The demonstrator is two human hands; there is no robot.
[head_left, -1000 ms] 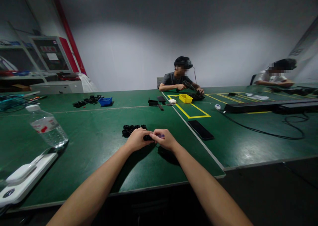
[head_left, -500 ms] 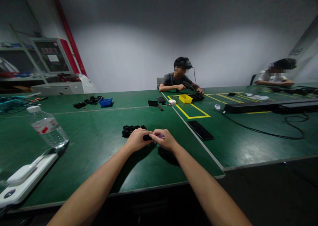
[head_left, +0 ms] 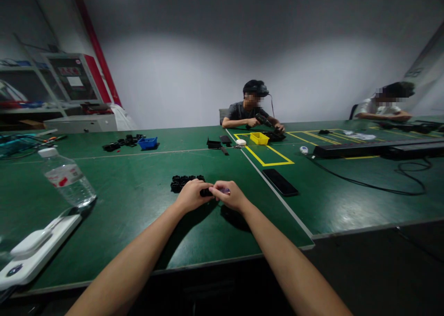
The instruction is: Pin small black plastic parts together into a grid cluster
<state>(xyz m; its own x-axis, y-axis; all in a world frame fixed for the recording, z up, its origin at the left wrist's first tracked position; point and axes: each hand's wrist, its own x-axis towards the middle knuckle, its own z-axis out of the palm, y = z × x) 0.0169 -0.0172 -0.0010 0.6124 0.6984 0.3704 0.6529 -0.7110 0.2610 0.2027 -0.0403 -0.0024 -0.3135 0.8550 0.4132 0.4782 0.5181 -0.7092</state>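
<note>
My left hand [head_left: 191,195] is closed on a small black part [head_left: 205,192], just above the green table. Fingers of my right hand [head_left: 233,196] meet it from the right side, wrapped round a short purplish object [head_left: 225,191] whose kind I cannot make out. Most of that object is hidden in the palm. Beyond my left hand, several black plastic parts [head_left: 178,182] stand close together in rows, partly covered by the hand.
A water bottle [head_left: 67,179] and a white power strip [head_left: 38,249] are at the left. A phone [head_left: 280,182] lies to the right. Further back are a blue bin [head_left: 147,143], a yellow bin [head_left: 259,139] and black trays [head_left: 214,144]. Two people sit opposite; one holds a power drill [head_left: 263,120].
</note>
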